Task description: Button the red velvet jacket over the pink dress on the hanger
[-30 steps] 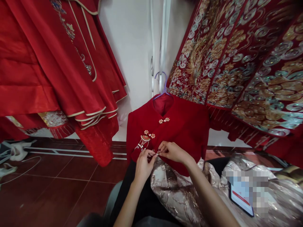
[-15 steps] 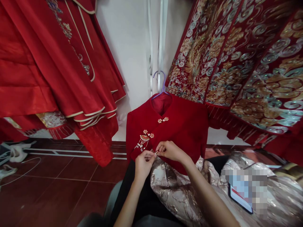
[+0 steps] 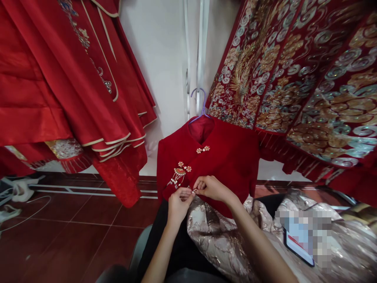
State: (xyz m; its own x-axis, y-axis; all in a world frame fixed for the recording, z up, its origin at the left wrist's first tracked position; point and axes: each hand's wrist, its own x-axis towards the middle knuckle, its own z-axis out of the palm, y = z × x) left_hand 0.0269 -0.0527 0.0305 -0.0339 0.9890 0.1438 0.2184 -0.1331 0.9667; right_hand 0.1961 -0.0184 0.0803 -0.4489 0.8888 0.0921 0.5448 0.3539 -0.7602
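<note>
Right, both hands are up on the red jacket (image 3: 232, 157), which hangs front-on before me from one purple hanger (image 3: 201, 103). My left hand (image 3: 178, 205) comes in from the near left and my right hand (image 3: 214, 188) from the right, a touch farther off. Their fingertips meet on the lowest clasp (image 3: 194, 191). Each hand is closed down to a fine pinch, thumb against forefinger, with the little pearl piece caught between them and the other fingers curled in. Whether the clasp's two halves are joined I cannot tell; it is tiny and half hidden by my fingers. It lies crosswise, left to right, so each hand has one end and neither is the nearer. Counting now: three clasps in all. There is this one, the tasselled clasp (image 3: 180, 170) just beyond and left of my left hand, and the collar clasp (image 3: 204, 149) farthest off. Near me, pale brocade cloth (image 3: 218, 239) lies over my lap, with one phone (image 3: 296, 247) on it to the right. Red robes (image 3: 59, 86) hang at left, an embroidered skirt (image 3: 294, 78) at right.
</note>
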